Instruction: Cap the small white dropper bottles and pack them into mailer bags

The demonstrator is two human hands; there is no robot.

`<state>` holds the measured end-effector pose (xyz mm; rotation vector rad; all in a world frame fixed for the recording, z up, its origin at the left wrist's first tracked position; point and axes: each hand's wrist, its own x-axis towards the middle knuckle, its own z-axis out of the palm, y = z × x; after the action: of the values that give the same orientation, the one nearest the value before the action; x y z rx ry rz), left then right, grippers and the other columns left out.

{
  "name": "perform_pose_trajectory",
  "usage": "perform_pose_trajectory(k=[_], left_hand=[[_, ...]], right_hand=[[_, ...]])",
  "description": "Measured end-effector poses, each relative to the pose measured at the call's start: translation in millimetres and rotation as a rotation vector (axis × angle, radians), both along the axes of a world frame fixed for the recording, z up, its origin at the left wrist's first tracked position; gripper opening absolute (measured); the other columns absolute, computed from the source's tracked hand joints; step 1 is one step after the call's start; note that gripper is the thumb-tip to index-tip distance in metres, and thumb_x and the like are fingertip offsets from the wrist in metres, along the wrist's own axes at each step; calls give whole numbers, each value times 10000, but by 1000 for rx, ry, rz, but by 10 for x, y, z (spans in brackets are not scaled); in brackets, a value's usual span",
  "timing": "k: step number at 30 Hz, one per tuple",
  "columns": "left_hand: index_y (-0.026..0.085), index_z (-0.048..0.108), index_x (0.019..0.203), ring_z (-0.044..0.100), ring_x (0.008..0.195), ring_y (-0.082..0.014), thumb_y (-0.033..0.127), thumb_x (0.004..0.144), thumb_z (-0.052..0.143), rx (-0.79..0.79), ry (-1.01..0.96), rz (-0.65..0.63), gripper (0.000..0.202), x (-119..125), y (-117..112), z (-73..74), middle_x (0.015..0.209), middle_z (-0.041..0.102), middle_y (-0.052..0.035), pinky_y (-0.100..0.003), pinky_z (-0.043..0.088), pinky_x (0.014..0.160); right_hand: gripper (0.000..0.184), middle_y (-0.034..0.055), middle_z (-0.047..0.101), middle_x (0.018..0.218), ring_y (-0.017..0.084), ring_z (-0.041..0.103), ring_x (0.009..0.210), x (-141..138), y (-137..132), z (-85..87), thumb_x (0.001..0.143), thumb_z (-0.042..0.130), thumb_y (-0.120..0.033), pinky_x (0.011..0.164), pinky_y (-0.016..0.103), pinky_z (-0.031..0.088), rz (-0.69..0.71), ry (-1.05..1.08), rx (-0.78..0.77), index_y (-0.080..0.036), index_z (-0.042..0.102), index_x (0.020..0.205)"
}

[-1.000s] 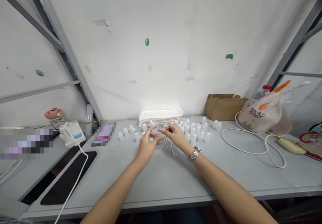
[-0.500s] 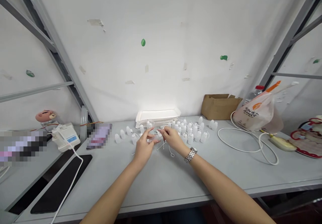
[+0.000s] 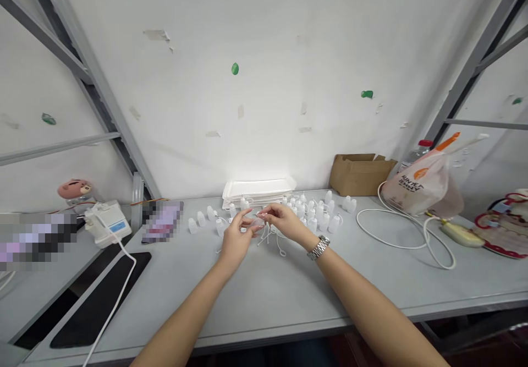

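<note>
My left hand (image 3: 237,239) and my right hand (image 3: 284,222) meet above the middle of the grey table (image 3: 289,295). Between their fingertips is a small translucent plastic piece (image 3: 258,223), and both hands seem to pinch it. Its exact shape is partly hidden by my fingers. Just below my hands lie thin white plastic tubes (image 3: 270,239) in a loose tangle. White plastic dropper bottles stand in a row to the left (image 3: 201,219) and in a dense cluster to the right (image 3: 317,213).
A stack of white trays (image 3: 258,189) stands against the wall. To the right are a cardboard box (image 3: 359,175), a printed plastic bag (image 3: 416,186) and a looped white cable (image 3: 391,240). To the left are a white device (image 3: 108,221), a blurred rectangular object (image 3: 163,221) and a black mat (image 3: 99,301).
The view has turned slightly, shifting the table contents left. My right wrist has risen a little, and my hands remain together on the small piece.
</note>
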<state>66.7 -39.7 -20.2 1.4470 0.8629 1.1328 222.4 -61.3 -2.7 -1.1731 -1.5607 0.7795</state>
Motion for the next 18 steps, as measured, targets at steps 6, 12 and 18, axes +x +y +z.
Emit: perform_pose_trajectory(k=[6,12,18], left_hand=[[177,514,1127,611,778,-165,278,652,653,-70,-34,-106,505,0,-10,32,739,610,5,-354,569,664],[192,561,1058,600,783,-155,246,611,687,-20,0,-21,467,34,-24,20,736,591,13,-334,568,670],[144,537,1054,627,789,-177,294,591,723,-104,-60,-61,521,31,-12,53,726,615,-4,-356,571,666]], right_hand=[[277,8,591,706,119,522,624,137,21,32,681,667,-430,623,274,426,162,104,-56,-167,588,717],[425,-48,449,456,92,416,449,3,10,-46,799,493,-519,485,236,319,-141,-154,-48,-190,418,541],[370,-37,493,521,106,461,503,-14,6,-28,807,486,-517,508,234,357,-166,-111,15,-178,534,668]])
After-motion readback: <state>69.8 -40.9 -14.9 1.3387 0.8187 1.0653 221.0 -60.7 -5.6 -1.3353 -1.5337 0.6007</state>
